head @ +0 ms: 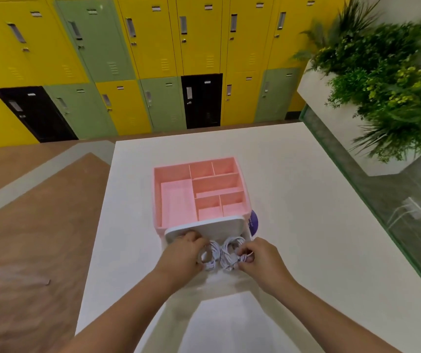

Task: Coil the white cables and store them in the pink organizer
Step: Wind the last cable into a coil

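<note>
Gripping one coil of white cable (209, 256) in the left hand (182, 250), pinching the neighbouring coil (229, 252) with the right hand (259, 257), just near of the pink organizer (156, 197) and its white drawer (204, 226). Likely to spring undone if released loosely: thin, slick, springy cord. Beyond, rigid smooth plastic dividers (191, 174) on a matte white table (306, 200)

Both bare forearms reach forward from the lower edge of the frame, converging at the wrists. The left grip (182, 253), knuckles up, curls its fingers round a coiled white cable (209, 257). The right grip (257, 256) pinches a second coil (228, 256) between thumb and fingertips.
</note>
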`<state>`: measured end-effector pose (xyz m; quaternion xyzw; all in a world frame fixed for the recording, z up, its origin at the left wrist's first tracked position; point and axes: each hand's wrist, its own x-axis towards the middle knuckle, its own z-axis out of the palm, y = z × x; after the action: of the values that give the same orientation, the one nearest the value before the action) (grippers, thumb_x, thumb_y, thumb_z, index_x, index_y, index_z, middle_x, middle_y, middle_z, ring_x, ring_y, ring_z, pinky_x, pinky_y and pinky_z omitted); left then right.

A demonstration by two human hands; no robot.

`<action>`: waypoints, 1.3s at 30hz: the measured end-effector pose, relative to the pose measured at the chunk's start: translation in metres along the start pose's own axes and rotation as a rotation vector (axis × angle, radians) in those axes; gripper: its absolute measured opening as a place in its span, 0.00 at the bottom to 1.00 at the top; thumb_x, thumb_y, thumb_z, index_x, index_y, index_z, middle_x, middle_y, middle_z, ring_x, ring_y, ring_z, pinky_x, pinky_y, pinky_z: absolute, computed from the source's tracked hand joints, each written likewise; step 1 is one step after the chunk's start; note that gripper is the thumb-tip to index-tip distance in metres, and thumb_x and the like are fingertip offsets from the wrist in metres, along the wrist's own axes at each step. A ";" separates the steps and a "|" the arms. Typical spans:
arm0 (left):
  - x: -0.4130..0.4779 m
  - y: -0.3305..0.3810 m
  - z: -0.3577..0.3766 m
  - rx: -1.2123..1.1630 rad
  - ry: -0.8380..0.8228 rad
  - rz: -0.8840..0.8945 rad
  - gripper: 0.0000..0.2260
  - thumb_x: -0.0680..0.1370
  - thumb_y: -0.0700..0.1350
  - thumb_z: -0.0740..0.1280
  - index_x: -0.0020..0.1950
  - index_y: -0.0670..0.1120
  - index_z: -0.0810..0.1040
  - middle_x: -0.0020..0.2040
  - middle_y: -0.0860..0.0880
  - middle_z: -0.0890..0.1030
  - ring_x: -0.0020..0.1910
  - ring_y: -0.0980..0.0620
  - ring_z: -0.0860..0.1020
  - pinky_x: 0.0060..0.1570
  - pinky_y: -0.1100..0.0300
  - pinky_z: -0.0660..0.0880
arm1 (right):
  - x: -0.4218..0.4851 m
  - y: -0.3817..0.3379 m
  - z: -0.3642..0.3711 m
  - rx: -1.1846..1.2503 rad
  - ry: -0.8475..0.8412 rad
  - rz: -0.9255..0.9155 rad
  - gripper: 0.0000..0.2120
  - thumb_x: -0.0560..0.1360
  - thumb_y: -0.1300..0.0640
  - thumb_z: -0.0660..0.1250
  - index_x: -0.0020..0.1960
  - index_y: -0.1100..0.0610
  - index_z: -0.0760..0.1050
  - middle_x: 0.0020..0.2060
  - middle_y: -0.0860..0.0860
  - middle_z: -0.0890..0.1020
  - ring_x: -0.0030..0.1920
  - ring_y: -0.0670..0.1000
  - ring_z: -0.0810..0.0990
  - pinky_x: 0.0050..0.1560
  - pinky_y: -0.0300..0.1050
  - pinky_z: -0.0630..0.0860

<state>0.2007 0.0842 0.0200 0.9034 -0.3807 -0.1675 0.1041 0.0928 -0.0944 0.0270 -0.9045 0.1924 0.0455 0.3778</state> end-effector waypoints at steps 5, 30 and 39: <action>0.001 -0.005 0.006 0.027 0.022 0.019 0.24 0.74 0.48 0.69 0.70 0.51 0.71 0.68 0.49 0.71 0.66 0.48 0.70 0.61 0.56 0.70 | -0.006 0.000 0.012 0.080 0.036 0.028 0.17 0.66 0.60 0.78 0.37 0.41 0.73 0.38 0.43 0.76 0.36 0.39 0.75 0.40 0.27 0.70; 0.003 -0.012 0.008 0.023 0.054 0.048 0.25 0.74 0.48 0.69 0.71 0.51 0.69 0.68 0.50 0.72 0.65 0.48 0.72 0.64 0.58 0.67 | 0.025 0.003 -0.013 -0.539 -0.185 -0.217 0.23 0.73 0.53 0.72 0.67 0.48 0.74 0.63 0.45 0.77 0.59 0.51 0.77 0.54 0.45 0.75; 0.007 -0.015 0.010 0.031 0.035 0.043 0.26 0.74 0.48 0.70 0.71 0.52 0.69 0.68 0.50 0.72 0.65 0.48 0.72 0.64 0.57 0.68 | 0.039 0.001 -0.015 -0.845 -0.270 -0.379 0.17 0.74 0.47 0.68 0.60 0.53 0.74 0.56 0.49 0.77 0.52 0.54 0.78 0.43 0.48 0.77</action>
<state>0.2114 0.0892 0.0045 0.8993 -0.4008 -0.1436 0.1002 0.1276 -0.1181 0.0278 -0.9840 -0.0617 0.1670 0.0004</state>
